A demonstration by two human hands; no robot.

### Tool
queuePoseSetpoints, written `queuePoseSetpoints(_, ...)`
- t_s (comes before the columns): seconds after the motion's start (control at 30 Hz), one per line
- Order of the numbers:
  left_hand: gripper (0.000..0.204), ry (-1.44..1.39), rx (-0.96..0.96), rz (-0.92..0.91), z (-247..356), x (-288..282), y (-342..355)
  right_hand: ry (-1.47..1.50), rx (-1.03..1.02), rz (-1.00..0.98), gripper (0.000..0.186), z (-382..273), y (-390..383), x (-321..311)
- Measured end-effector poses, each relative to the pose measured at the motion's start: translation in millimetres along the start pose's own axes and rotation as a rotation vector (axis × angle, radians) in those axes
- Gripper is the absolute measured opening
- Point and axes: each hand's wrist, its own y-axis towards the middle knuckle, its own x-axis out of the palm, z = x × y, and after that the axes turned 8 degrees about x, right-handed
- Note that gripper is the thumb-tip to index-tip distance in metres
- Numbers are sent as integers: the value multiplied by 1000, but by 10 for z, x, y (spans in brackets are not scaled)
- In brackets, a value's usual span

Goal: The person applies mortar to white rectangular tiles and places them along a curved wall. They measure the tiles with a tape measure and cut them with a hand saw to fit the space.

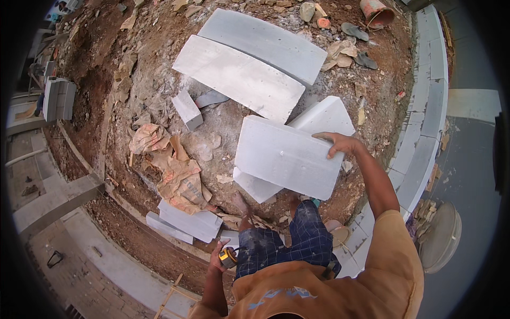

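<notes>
My right hand (334, 144) grips the top edge of a white rectangular block (287, 162) in front of my legs, fingers curled over it. That block lies across another white block (324, 114), parts of which show behind and below it. At the lower middle, my left hand (218, 252), down beside my left leg, holds a black and yellow tape measure (228, 258). Beyond the gripped block, two long pale blocks (236, 80) lie side by side on the dirt, with a smaller piece (186, 109) to their left. More white blocks (188, 218) lie by my left foot.
Torn brown paper sacks (180, 181) litter the rough dirt. An orange bucket (374, 13) and grey sandals (356, 32) are at upper right. A low block wall (430, 106) runs along the right. Concrete beams (58, 207) and a trench border the left side.
</notes>
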Motion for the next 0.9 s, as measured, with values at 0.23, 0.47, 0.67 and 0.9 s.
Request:
queuePoseSetpoints(0.23, 63, 122, 3, -146, -92, 1503, -47, -37, 73, -58, 98, 242, 373, -443)
queuePoseSetpoints(0.47, 98, 716, 154, -354, 61, 2596, 136, -371, -224, 653, 58, -14, -444, 963)
queuePoseSetpoints(0.67, 140, 1204, -142, -553, 301, 3521, 346, 465, -65, 120, 33, 274, -758, 2590)
queuePoseSetpoints(0.9, 161, 1673, -349, -761, 592, 3478, 674, 1116, -11, 47, 28, 481, -577, 3228)
